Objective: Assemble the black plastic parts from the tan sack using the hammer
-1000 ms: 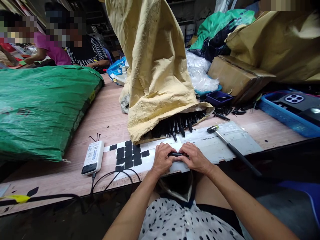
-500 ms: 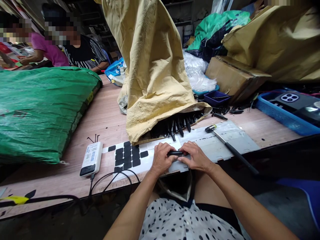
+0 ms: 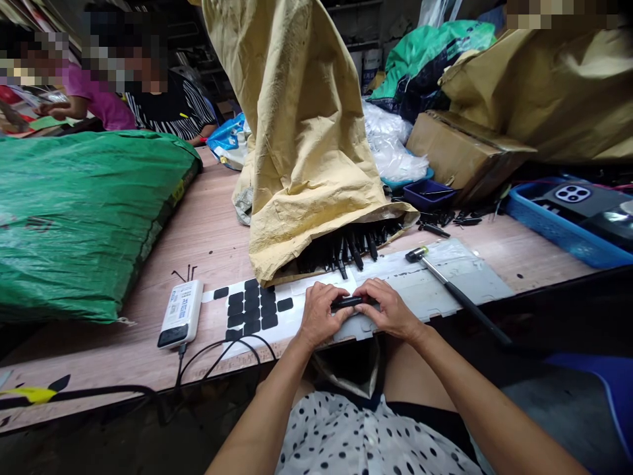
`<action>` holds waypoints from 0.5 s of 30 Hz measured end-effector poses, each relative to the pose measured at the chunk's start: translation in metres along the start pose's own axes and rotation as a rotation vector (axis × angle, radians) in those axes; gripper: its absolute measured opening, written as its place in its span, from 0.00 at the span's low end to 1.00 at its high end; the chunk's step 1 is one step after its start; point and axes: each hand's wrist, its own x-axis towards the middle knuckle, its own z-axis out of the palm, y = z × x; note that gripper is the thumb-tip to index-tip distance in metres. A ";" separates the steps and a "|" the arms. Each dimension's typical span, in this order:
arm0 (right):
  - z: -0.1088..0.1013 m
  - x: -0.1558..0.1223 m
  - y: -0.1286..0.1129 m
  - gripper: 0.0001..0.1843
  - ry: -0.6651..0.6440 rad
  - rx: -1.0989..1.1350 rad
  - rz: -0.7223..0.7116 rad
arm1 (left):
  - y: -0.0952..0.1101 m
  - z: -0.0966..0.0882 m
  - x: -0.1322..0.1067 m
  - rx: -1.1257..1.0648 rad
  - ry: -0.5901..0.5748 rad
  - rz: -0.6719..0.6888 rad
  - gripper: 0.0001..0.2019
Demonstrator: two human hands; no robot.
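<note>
My left hand (image 3: 319, 313) and my right hand (image 3: 390, 309) meet over a grey board (image 3: 475, 280) at the table's front edge. Between them lies a slim black pen-shaped piece (image 3: 347, 302), held level. Fingers and thumb of my left hand pinch one end; those of my right hand close round the other and partly hide it. Just beyond, several similar black pieces (image 3: 353, 254) spill from the mouth of a tan paper sack (image 3: 306, 145). A small hammer (image 3: 457, 293) with a black handle rests right of my hands.
To the left are rounded black squares (image 3: 252, 307) on a white sheet and a white power bank (image 3: 180, 313) with cables. A green sack (image 3: 84, 218) fills the left side. A blue basket (image 3: 554, 224) and cardboard box (image 3: 459, 152) stand right. Two people (image 3: 168, 105) sit at far left.
My right hand's fingers have shifted slightly on the black piece, with more of the fingers curled round its end. My left hand keeps its grip. A person's hand at far left has risen a little.
</note>
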 end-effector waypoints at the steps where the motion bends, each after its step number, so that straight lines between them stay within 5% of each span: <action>1: 0.000 0.000 0.000 0.06 0.007 0.013 -0.001 | 0.000 0.000 0.000 0.008 -0.013 0.003 0.12; 15: 0.002 0.003 -0.003 0.09 -0.050 -0.118 0.031 | -0.004 0.004 0.000 0.036 0.016 0.021 0.08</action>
